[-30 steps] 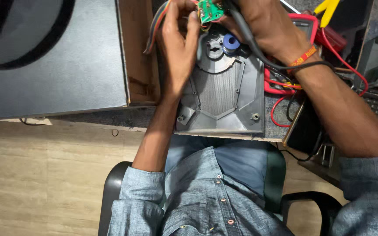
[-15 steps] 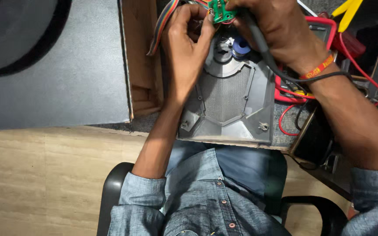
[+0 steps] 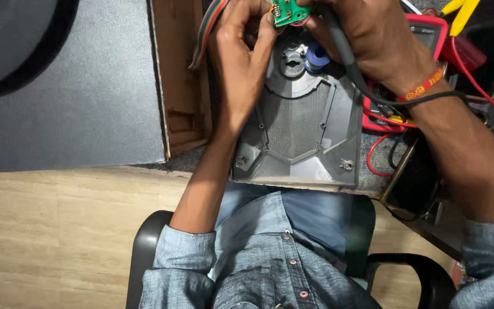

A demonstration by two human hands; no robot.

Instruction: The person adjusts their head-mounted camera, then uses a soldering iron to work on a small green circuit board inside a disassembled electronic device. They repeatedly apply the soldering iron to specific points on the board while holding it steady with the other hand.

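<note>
Beige wood-grain flooring (image 3: 47, 240) fills the lower half of my view, with a dark grey bench top (image 3: 75, 103) above it at 10 o'clock. I look down past a blue denim shirt (image 3: 258, 257) and a black chair (image 3: 144, 257) at 6 o'clock.

1. Left hand (image 3: 241, 57): fingers curled narrow, fingertips pinching the left edge of a small green circuit board (image 3: 288, 11) at 12 o'clock.
2. Right hand (image 3: 367, 40): closed on the same board from its right side, with a grey tool shaft (image 3: 338, 43) gripped in the fingers; I cannot tell where its tip rests. An orange wristband (image 3: 424, 88) and a black cable (image 3: 430, 98) cross the wrist.
3. Board position: held above the top end of a grey plastic housing (image 3: 298, 126), which lies flat at centre with a mesh panel.
4. A blue round part (image 3: 317, 57) sits in the housing just below the board.
5. A multicoloured ribbon cable (image 3: 207, 28) hangs at 11 o'clock, beside a wooden box (image 3: 181, 74).
6. A red multimeter (image 3: 430, 34) with red leads (image 3: 475, 80) lies at 2 o'clock.
</note>
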